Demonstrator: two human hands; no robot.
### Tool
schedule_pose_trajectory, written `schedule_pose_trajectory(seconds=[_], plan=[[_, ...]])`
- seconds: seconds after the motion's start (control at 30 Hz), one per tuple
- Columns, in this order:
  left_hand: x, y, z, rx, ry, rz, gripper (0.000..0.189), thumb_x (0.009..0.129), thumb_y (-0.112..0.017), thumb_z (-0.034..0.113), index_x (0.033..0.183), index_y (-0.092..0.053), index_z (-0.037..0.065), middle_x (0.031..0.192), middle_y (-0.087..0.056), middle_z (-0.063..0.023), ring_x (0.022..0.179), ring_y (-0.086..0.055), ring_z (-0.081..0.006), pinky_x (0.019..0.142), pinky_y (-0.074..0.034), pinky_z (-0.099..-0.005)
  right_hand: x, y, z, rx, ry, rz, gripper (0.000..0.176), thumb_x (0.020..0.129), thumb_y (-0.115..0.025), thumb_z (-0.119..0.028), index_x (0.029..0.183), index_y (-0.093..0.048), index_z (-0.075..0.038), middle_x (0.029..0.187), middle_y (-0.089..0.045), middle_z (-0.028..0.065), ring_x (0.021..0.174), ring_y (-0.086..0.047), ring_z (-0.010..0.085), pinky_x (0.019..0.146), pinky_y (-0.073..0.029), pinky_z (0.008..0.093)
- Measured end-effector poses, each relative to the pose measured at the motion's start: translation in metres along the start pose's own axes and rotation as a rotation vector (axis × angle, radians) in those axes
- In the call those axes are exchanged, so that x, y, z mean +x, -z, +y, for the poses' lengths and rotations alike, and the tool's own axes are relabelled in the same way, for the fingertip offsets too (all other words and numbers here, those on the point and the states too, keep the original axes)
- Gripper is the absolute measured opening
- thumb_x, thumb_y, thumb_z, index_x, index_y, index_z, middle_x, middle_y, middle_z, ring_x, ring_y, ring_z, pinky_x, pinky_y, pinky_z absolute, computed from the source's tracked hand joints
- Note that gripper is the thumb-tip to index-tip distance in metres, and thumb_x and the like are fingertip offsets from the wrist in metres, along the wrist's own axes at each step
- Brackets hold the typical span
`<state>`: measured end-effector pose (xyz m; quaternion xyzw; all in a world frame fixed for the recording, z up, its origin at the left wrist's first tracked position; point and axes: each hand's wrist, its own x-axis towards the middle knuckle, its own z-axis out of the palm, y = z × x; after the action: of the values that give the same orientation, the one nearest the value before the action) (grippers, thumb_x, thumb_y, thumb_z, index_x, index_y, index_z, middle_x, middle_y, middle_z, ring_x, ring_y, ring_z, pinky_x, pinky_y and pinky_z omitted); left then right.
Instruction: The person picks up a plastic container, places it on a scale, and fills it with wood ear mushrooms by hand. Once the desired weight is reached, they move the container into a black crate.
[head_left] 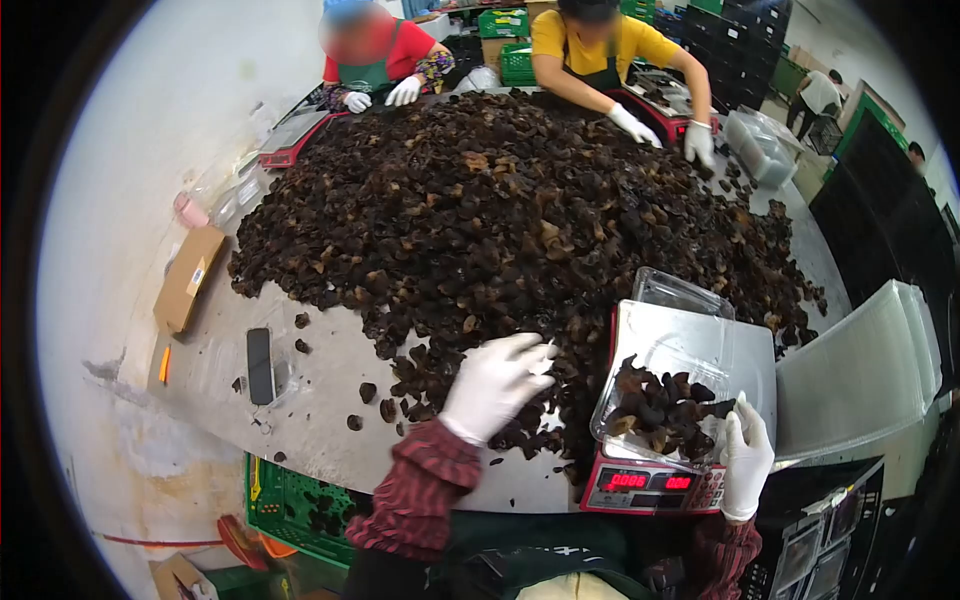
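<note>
My left hand (500, 385), in a white glove, is over the front edge of a big heap of dark wood ear mushrooms (480, 210). Its fingers are spread, with nothing visible in them. At the right, a clear plastic tray (607, 408) with wood ears (660, 410) in it rests on the steel plate of a red digital scale (650, 485) with lit red digits. My gloved right hand (747, 455) is at the tray's right side. Its fingertips are closed at the end of one dark wood ear piece, close to the tray rim.
An empty clear tray (685, 293) lies behind the scale, and a stack of clear trays or lids (860, 370) stands right of it. A phone (260, 365) and cardboard piece (190, 280) lie left. Below the edge is a green crate (262, 490). Two gloved co-workers work across the table.
</note>
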<state>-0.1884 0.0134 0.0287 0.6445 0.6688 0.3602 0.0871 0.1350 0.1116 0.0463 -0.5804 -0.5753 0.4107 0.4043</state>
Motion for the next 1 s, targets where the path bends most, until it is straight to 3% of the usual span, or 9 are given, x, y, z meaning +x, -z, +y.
schedule_pose_trajectory(seconds=[0.1,0.23,0.4,0.47,0.57,0.63,0.77,0.9,1.0], plan=[[-0.04,0.005,-0.037,0.225,0.107,0.0,0.05,0.074,-0.073,0.029,0.12,-0.061,0.013,0.127,-0.052,-0.0185,0.116,-0.049,-0.036,0.097,-0.041,-0.0429,-0.001,-0.009,-0.017,-0.17,0.318,-0.079,0.027,0.09,-0.06,-0.006,0.116,-0.061,0.004,0.089,-0.066,0.0084,0.07,-0.059,0.0092,0.063,-0.048,0.0238],[-0.057,-0.018,-0.02,0.409,0.122,-0.282,0.073,0.067,-0.072,0.055,0.133,-0.048,0.035,0.148,-0.028,-0.0167,0.133,-0.023,-0.0471,0.107,-0.018,-0.0618,0.009,-0.014,-0.005,-0.776,0.618,-0.15,0.025,0.081,-0.066,-0.013,0.107,-0.066,-0.012,0.074,-0.061,0.0133,0.066,-0.06,0.0305,0.059,-0.048,0.037],[-0.077,-0.064,-0.043,0.447,-0.067,-0.018,0.037,0.078,-0.067,0.038,0.111,-0.063,0.022,0.11,-0.057,-0.0055,0.107,-0.049,-0.0268,0.089,-0.036,-0.0479,0.003,-0.012,-0.008,-0.5,0.453,-0.088,0.03,0.083,-0.065,-0.007,0.113,-0.064,-0.009,0.074,-0.061,0.0142,0.065,-0.061,0.0267,0.062,-0.049,0.0339],[-0.082,-0.068,-0.046,0.477,-0.055,0.014,0.026,0.078,-0.067,0.032,0.1,-0.065,0.018,0.099,-0.058,-0.0044,0.093,-0.053,-0.0246,0.08,-0.041,-0.0396,-0.004,-0.003,-0.009,-0.365,0.392,-0.003,0.029,0.087,-0.061,-0.002,0.116,-0.062,-0.001,0.086,-0.067,0.0072,0.073,-0.058,0.009,0.07,-0.048,0.0242],[-0.079,-0.068,-0.052,0.332,-0.088,0.156,0.013,0.077,-0.07,0.021,0.087,-0.067,0.014,0.081,-0.059,-0.0051,0.073,-0.058,-0.0233,0.062,-0.047,-0.0338,-0.008,-0.003,-0.002,-0.2,0.354,0.095,0.029,0.089,-0.06,-0.004,0.118,-0.061,0.002,0.089,-0.067,0.0041,0.077,-0.055,0.0063,0.073,-0.046,0.0229],[-0.073,-0.066,-0.05,0.088,0.089,0.27,0.01,0.077,-0.071,0.016,0.085,-0.068,0.011,0.08,-0.06,-0.0063,0.073,-0.061,-0.0241,0.062,-0.05,-0.0333,-0.013,0.0,0.0,-0.222,0.178,0.031,0.034,0.09,-0.063,-0.013,0.12,-0.059,0.002,0.074,-0.057,-0.0019,0.062,-0.045,0.0031,0.057,-0.041,0.0203],[-0.021,-0.034,-0.002,-0.147,0.105,0.399,0.017,0.075,-0.072,0.003,0.091,-0.068,0.003,0.081,-0.06,-0.0097,0.073,-0.06,-0.0231,0.067,-0.049,-0.0297,-0.015,-0.006,0.007,-0.223,0.103,-0.035,0.042,0.087,-0.066,-0.024,0.118,-0.057,0.004,0.069,-0.06,0.0109,0.06,-0.056,0.0125,0.058,-0.047,0.028],[0.039,-0.026,0.069,-0.012,-0.341,0.281,0.023,0.072,-0.075,0.011,0.093,-0.068,0.007,0.089,-0.061,-0.0074,0.081,-0.06,-0.0236,0.07,-0.049,-0.0331,-0.012,-0.014,0.005,-0.203,0.053,-0.077,0.041,0.088,-0.065,-0.019,0.123,-0.056,0.001,0.066,-0.053,0.0015,0.053,-0.047,0.006,0.049,-0.041,0.0242],[0.062,-0.061,0.098,0.123,-0.476,-0.114,0.033,0.078,-0.068,0.031,0.106,-0.065,0.014,0.111,-0.057,-0.009,0.105,-0.053,-0.0286,0.09,-0.041,-0.044,-0.007,-0.018,0.019,-0.379,0.187,0.011,0.039,0.087,-0.064,-0.017,0.121,-0.056,0.0,0.093,-0.066,0.0226,0.079,-0.066,0.0301,0.07,-0.05,0.0348]])
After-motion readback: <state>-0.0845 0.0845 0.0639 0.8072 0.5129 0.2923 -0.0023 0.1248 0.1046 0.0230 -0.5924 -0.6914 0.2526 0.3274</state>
